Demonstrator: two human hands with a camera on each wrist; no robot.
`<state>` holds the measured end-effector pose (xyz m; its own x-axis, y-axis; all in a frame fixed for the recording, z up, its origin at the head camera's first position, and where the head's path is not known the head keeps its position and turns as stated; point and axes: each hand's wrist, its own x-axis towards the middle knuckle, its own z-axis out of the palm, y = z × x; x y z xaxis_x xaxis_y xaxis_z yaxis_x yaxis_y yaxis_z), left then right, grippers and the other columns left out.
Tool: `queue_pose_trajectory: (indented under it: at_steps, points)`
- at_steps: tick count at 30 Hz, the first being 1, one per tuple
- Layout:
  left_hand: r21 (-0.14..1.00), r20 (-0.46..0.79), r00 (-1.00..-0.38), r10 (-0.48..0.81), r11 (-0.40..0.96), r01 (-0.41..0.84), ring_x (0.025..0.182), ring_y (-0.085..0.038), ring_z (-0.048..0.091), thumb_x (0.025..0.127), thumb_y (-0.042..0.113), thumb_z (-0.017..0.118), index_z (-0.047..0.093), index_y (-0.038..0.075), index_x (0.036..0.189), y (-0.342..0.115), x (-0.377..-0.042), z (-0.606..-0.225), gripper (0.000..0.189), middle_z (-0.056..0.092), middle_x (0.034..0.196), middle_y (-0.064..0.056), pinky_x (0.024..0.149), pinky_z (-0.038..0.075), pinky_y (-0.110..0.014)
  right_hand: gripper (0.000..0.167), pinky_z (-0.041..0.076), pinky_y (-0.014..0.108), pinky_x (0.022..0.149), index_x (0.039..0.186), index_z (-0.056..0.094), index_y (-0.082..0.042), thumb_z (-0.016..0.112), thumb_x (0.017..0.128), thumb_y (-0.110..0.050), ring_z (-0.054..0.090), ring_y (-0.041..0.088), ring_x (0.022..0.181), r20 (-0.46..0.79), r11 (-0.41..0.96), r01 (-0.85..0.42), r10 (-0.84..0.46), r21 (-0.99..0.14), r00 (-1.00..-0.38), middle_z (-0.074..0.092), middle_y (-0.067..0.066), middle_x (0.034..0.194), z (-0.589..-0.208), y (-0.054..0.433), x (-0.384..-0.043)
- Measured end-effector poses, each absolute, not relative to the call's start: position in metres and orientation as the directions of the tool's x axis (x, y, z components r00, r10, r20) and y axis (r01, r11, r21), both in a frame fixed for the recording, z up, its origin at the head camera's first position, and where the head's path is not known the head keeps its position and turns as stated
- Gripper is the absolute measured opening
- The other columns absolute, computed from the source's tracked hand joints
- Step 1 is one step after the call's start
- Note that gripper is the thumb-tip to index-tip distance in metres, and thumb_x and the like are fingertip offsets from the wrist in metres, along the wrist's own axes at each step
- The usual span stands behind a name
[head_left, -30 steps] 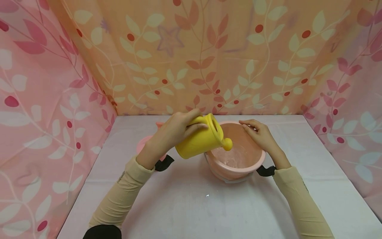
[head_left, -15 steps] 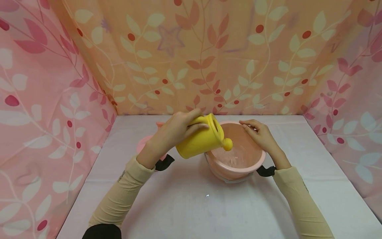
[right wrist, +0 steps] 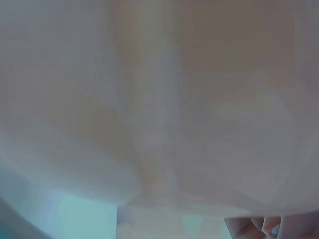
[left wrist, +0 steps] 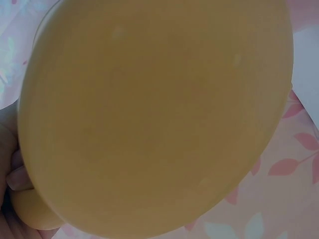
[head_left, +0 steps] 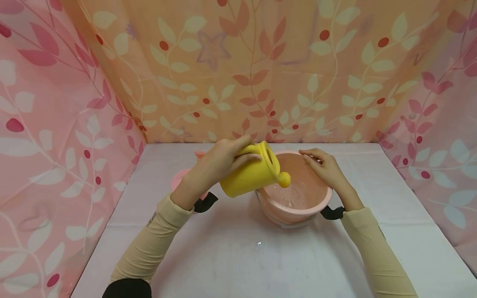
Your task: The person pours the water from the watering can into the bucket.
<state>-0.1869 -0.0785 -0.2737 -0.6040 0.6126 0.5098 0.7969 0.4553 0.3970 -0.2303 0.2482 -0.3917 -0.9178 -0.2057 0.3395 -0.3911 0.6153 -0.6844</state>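
My left hand (head_left: 227, 159) grips the handle of a yellow watering can (head_left: 249, 176), which is tilted with its round spout head over a pink basin (head_left: 290, 217). In the left wrist view the can's broad base (left wrist: 154, 119) fills most of the picture, with part of the hand at the left edge. Water with small ripples shows inside the basin below the spout. My right hand (head_left: 322, 165) holds the basin's right far rim, thumb on the inner side. The basin's pale wall (right wrist: 149, 124) nearly fills the right wrist view, with a few fingers at the bottom right.
A pink object (head_left: 181, 180) with a coral part (head_left: 199, 155) sits partly hidden behind my left wrist. A small water drop (head_left: 259, 244) lies on the white tabletop (head_left: 238, 269) in front of the basin. Patterned cloth (head_left: 253, 74) walls the back and both sides.
The ripples on the water in the basin shift slightly between frames. Both hands, the watering can and the basin stay in place.
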Motion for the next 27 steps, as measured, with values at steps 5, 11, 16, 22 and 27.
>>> queue_pose_trajectory:
  at_steps: [5, 11, 16, 22, 27]
  points:
    - [0.391, 0.511, -0.600, 0.616, 0.455, 0.800, 0.059, -0.008, 0.049, 0.086, 0.034, 0.064, 0.049, 0.013, 0.097, -0.0780, -0.1868, -0.2732, 0.027, 0.050, 0.069, 0.004, 0.059, 0.045, -0.020, 0.031, 0.040, 0.009, 0.081, 0.120, 0.062, -0.014, 0.054, 0.094, -0.028, 0.055, 0.016, 0.103, 0.328, 0.621, -0.374, -0.193, -0.689, -0.925, 0.061, 0.003, 0.118, -0.3917, 0.2485, -0.2315]
    - [0.389, 0.509, -0.597, 0.620, 0.453, 0.802, 0.060, -0.007, 0.049, 0.086, 0.033, 0.064, 0.050, 0.014, 0.098, -0.0771, -0.1870, -0.2728, 0.027, 0.052, 0.071, 0.005, 0.060, 0.045, -0.019, 0.031, 0.041, 0.010, 0.080, 0.120, 0.062, -0.013, 0.054, 0.095, -0.028, 0.054, 0.015, 0.102, 0.331, 0.627, -0.375, -0.193, -0.683, -0.924, 0.061, 0.003, 0.117, -0.3931, 0.2492, -0.2320]
    - [0.375, 0.508, -0.589, 0.629, 0.454, 0.808, 0.059, -0.008, 0.048, 0.085, 0.034, 0.064, 0.048, 0.013, 0.094, -0.0758, -0.1879, -0.2711, 0.028, 0.048, 0.066, 0.003, 0.059, 0.044, -0.020, 0.031, 0.042, 0.013, 0.080, 0.120, 0.062, -0.012, 0.054, 0.095, -0.028, 0.055, 0.018, 0.102, 0.337, 0.623, -0.383, -0.197, -0.682, -0.921, 0.061, 0.006, 0.118, -0.3923, 0.2493, -0.2322]
    - [0.344, 0.504, -0.577, 0.643, 0.463, 0.817, 0.060, -0.010, 0.048, 0.086, 0.035, 0.063, 0.048, 0.013, 0.094, -0.0729, -0.1895, -0.2677, 0.029, 0.046, 0.066, 0.003, 0.059, 0.044, -0.021, 0.030, 0.042, 0.013, 0.080, 0.120, 0.062, -0.012, 0.055, 0.095, -0.025, 0.055, 0.018, 0.101, 0.340, 0.622, -0.386, -0.198, -0.681, -0.919, 0.061, 0.006, 0.118, -0.3920, 0.2491, -0.2325]
    - [0.352, 0.480, -0.588, 0.651, 0.471, 0.809, 0.061, -0.011, 0.047, 0.086, 0.037, 0.062, 0.047, 0.014, 0.090, -0.0714, -0.1898, -0.2655, 0.028, 0.044, 0.065, 0.003, 0.059, 0.042, -0.023, 0.030, 0.041, 0.011, 0.078, 0.121, 0.062, -0.012, 0.054, 0.095, -0.025, 0.055, 0.017, 0.099, 0.344, 0.619, -0.392, -0.203, -0.680, -0.917, 0.062, 0.006, 0.117, -0.3924, 0.2491, -0.2313]
